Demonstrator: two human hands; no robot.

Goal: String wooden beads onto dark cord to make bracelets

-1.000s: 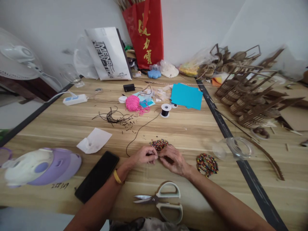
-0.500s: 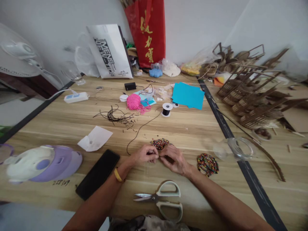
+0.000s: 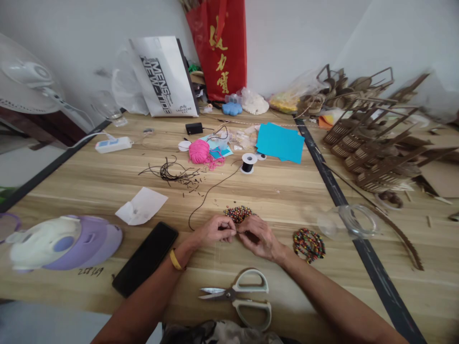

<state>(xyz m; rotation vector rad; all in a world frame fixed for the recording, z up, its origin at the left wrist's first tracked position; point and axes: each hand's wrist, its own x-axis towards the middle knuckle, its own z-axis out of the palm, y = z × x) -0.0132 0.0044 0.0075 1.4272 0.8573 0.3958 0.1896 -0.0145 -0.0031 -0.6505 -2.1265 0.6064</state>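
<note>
My left hand (image 3: 217, 230), with a yellow bangle (image 3: 175, 259) at the wrist, is closed in a pinch on the black cord (image 3: 207, 195). That cord runs back to a white spool (image 3: 248, 163). Fingertip to fingertip with it, my right hand (image 3: 260, 239) is also pinched, on something too small to make out. Just beyond the fingers lies a pile of multicoloured beads (image 3: 238, 213). A coiled bead string (image 3: 309, 245) rests right of my right hand. Scissors (image 3: 233, 293) with pale handles lie open near my body.
A black phone (image 3: 146, 259), white paper (image 3: 142, 206) and a purple-white device (image 3: 66, 243) are at the left. Farther back are pink yarn (image 3: 199, 151), cut cords (image 3: 172, 173) and blue sheets (image 3: 280, 142). Brown woven baskets (image 3: 373, 153) stand at the right, near a clear tape roll (image 3: 359, 221).
</note>
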